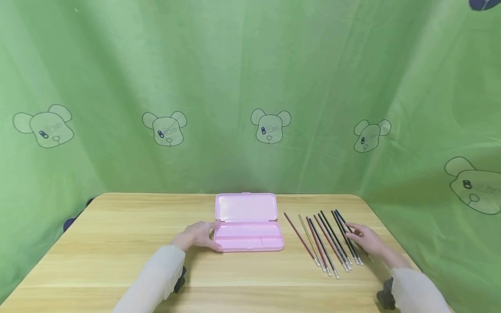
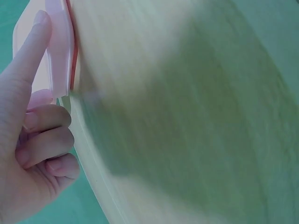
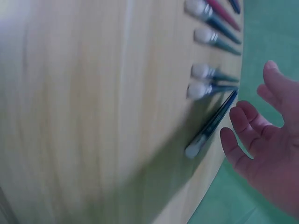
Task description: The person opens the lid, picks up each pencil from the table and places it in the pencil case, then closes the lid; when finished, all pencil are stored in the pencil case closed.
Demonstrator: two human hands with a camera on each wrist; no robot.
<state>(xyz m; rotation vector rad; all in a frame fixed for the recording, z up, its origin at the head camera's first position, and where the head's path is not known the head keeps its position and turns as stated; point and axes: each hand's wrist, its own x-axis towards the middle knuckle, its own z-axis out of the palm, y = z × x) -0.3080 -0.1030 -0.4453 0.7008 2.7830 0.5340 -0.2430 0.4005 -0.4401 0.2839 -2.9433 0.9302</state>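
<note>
A pink pencil case [image 1: 248,243] lies with its lid [image 1: 245,208] raised at the back; its bottom has a divided tray. My left hand [image 1: 199,235] holds the case's left end, thumb at the front corner and fingers toward the hinge. In the left wrist view, the thumb lies along the pink case [image 2: 58,51] and the other fingers curl by its end. Several pencils [image 1: 322,243] with white eraser ends lie fanned out to the right. Over the rightmost ones hovers my right hand [image 1: 365,239]. In the right wrist view its fingers [image 3: 240,121] are loosely spread beside a pencil [image 3: 210,126], holding nothing.
All of this lies on a light wooden table [image 1: 242,278] with rounded far corners. A green curtain [image 1: 219,87] printed with bear heads hangs behind and along both sides. Dark wrist devices [image 1: 386,294] show at both sleeves.
</note>
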